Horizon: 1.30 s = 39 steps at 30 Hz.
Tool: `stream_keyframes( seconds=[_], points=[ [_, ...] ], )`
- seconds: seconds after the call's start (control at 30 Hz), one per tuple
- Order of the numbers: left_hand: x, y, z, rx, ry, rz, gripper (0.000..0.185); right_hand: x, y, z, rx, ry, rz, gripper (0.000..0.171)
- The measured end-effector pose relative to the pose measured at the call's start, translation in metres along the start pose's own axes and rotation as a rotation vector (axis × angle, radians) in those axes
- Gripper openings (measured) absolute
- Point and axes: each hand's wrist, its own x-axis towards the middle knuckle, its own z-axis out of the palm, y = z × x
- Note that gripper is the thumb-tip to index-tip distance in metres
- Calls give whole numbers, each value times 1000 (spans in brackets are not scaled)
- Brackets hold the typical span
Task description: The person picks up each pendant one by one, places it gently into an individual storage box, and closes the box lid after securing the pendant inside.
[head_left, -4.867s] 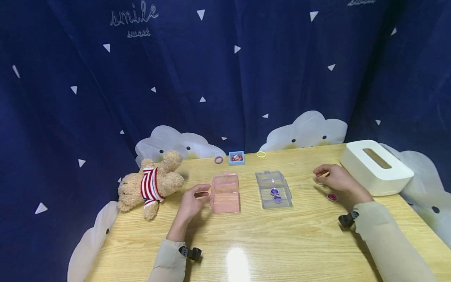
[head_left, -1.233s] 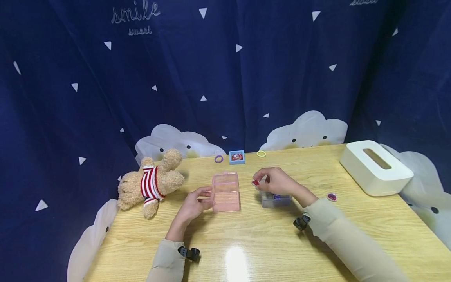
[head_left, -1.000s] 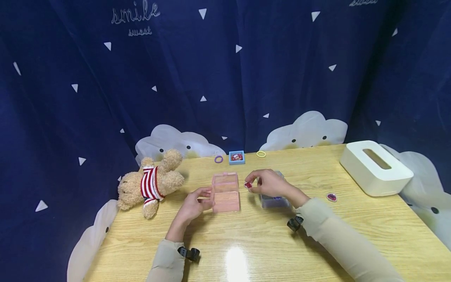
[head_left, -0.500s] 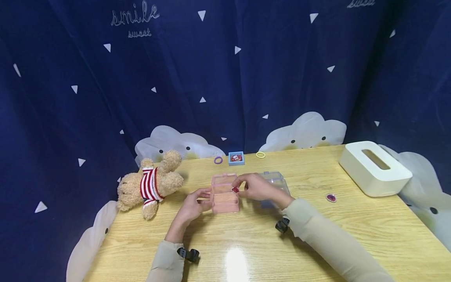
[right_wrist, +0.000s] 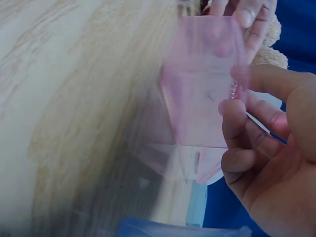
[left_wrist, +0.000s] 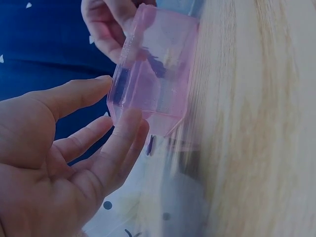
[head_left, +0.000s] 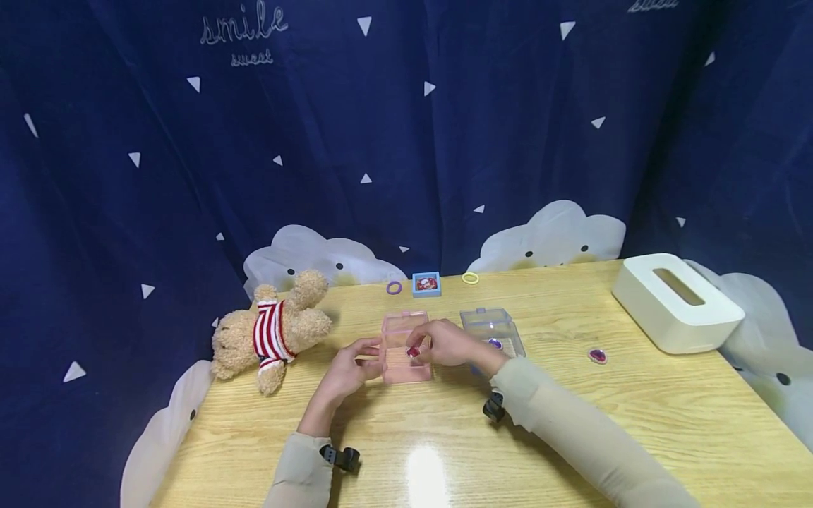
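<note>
My right hand point(head_left: 444, 343) pinches a red gem with a sparkling rim point(head_left: 413, 351) between thumb and fingertips. It holds the gem over the front part of an open clear pink box point(head_left: 406, 375). In the right wrist view, the gem's beaded rim point(right_wrist: 233, 90) shows edge-on between the fingertips. Alongside the box's left wall is my left hand point(head_left: 348, 372), its fairly straight fingers and thumb touching the box, as the left wrist view shows. Behind my right wrist stands an open clear bluish box point(head_left: 485, 317) with a purple gem point(head_left: 495, 343) visible; the forearm hides part of it.
Another red gem point(head_left: 597, 355) lies to the right, near a white tissue box point(head_left: 679, 303). A teddy bear point(head_left: 273, 331) lies on the left. Along the back sit a purple ring point(head_left: 394, 287), a small blue frame point(head_left: 426, 284) and a yellow ring point(head_left: 471, 278).
My right hand has carried the red gem leftward from the table's right side, past the bluish box, and lowered it over the pink box. My left hand has moved slightly onto the pink box's side.
</note>
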Motion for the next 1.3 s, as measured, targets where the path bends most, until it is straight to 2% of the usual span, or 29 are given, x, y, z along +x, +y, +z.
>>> stream_keyframes(
  seconds=[0.47, 0.8, 1.07, 1.3],
  points=[
    [1, 0, 0, 1, 5, 4, 53, 7, 2, 6, -14, -48, 76, 25],
    [1, -1, 0, 41, 22, 5, 50, 7, 0, 5, 8, -78, 73, 24],
    [0, 0, 0, 32, 18, -6, 49, 5, 5, 4, -11, -45, 48, 24],
    [-1, 1, 1, 32, 29, -9, 51, -3, 7, -7, 49, -19, 16, 26]
  ],
)
